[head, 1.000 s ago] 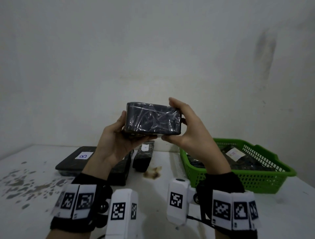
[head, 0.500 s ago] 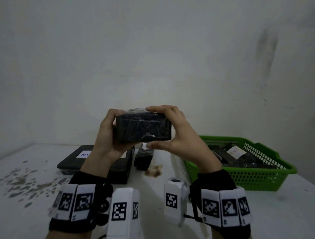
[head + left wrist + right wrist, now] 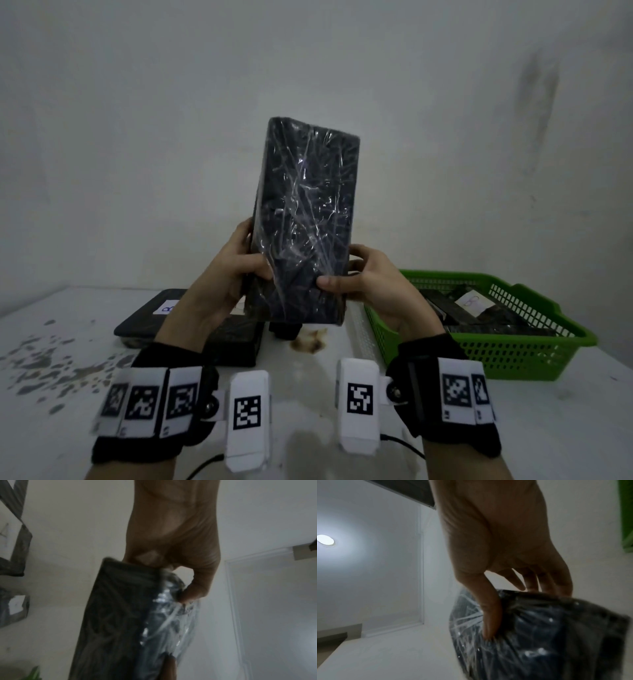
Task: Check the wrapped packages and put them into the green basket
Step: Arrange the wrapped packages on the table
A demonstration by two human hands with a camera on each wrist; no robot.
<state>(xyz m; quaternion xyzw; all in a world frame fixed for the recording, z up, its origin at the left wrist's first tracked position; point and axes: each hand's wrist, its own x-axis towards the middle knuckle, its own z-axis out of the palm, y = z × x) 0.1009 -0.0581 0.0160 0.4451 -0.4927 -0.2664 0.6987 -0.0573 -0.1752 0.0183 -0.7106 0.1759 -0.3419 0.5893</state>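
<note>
A black package wrapped in clear film (image 3: 305,219) stands upright in the air in front of me, its broad face toward the camera. My left hand (image 3: 236,270) grips its lower left edge, thumb on the front. My right hand (image 3: 359,277) grips its lower right edge, thumb on the front and fingers behind. The left wrist view shows the package (image 3: 123,622) pinched by the left hand (image 3: 173,566). In the right wrist view the thumb of the right hand (image 3: 489,615) presses into the film of the package (image 3: 547,635). The green basket (image 3: 520,356) sits on the table at right with wrapped packages inside.
Behind my left hand, flat black packages (image 3: 150,318) with white labels lie on the white table (image 3: 61,394), and a smaller one (image 3: 284,330) stands near a brown stain (image 3: 310,342). Grey speckles mark the table's left side. A plain wall rises close behind.
The package was held lengthwise with its narrow side toward me; both hands have turned it upright and shifted to its lower edges, showing its broad face.
</note>
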